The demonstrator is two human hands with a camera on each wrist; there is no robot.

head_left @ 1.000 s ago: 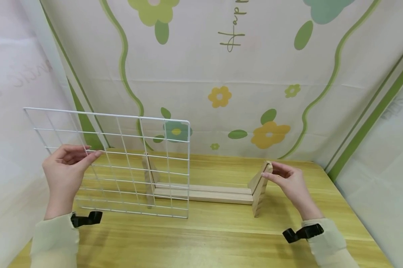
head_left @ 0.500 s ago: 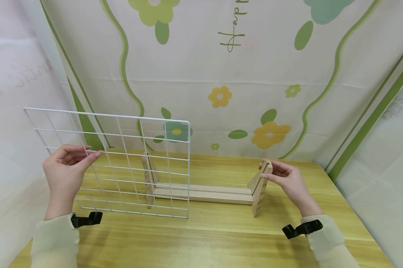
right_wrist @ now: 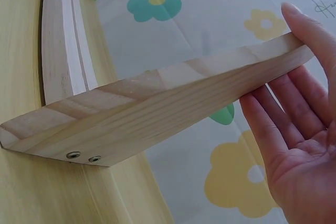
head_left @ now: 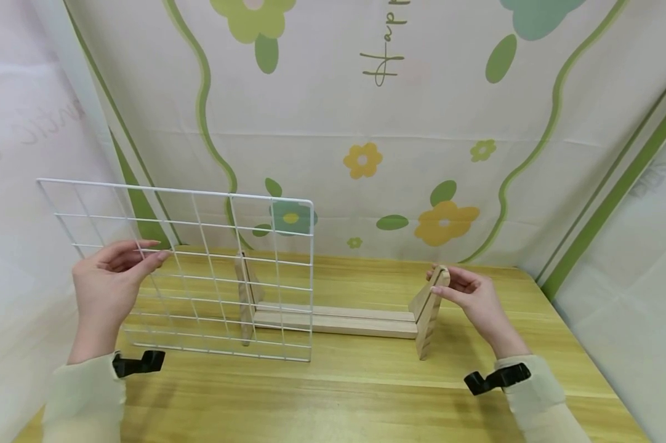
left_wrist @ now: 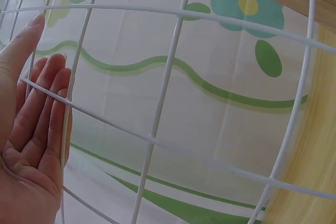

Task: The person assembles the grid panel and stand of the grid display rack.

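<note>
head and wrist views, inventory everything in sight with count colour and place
wire grid panel: 1, white, at the left, in front of the wooden stand's left end
wooden stand: 1, pale wood, on the table
metal fasteners: 2, silvery, low on the wooden stand's right outer face
table: 1, yellowish wood grain, beneath the wooden stand
backdrop: 1, whitish with green, yellow and teal print, behind the table
side hangings: 2, whitish, left and right
wrist mounts: 2, black, one per wrist
sleeves: 2, cream, one per arm
left hand: 1, holding the wire grid panel
right hand: 1, holding the wooden stand's right side near its top
</note>
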